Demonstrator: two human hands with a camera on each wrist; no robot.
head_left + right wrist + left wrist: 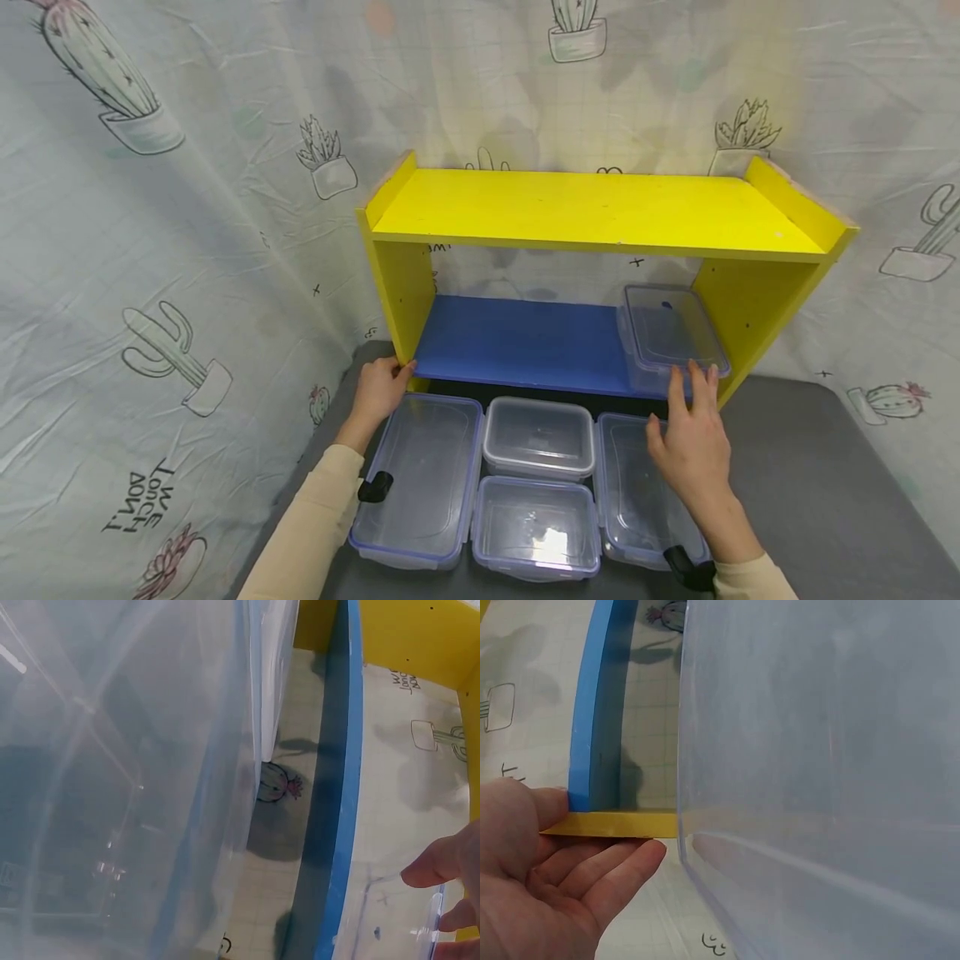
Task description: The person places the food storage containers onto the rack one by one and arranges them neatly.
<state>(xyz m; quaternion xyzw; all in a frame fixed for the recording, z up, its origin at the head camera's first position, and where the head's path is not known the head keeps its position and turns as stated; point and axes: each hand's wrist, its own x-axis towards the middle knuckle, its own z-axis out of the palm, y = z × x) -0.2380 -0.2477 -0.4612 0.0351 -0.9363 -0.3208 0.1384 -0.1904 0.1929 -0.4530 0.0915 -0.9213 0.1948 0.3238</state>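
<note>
A small shelf unit has a yellow top board (570, 208), yellow sides and a blue lower board (525, 342). My left hand (380, 389) grips the bottom of its left side panel (622, 824), thumb on the inner face and fingers on the outer. On the blue board's right end sits a clear lidded food container (667, 329). Fingers of my right hand (693, 450) reach to its front edge and appear to touch it, fairly straight and spread. In the right wrist view only the thumb and fingertips (431, 862) show beside this container.
Several more clear lidded containers stand on the grey table before the unit: a large one (423, 475) at left, two smaller ones (538, 437) in the middle, another (637, 492) under my right forearm. A cactus-print cloth (225, 250) hangs behind and at the sides.
</note>
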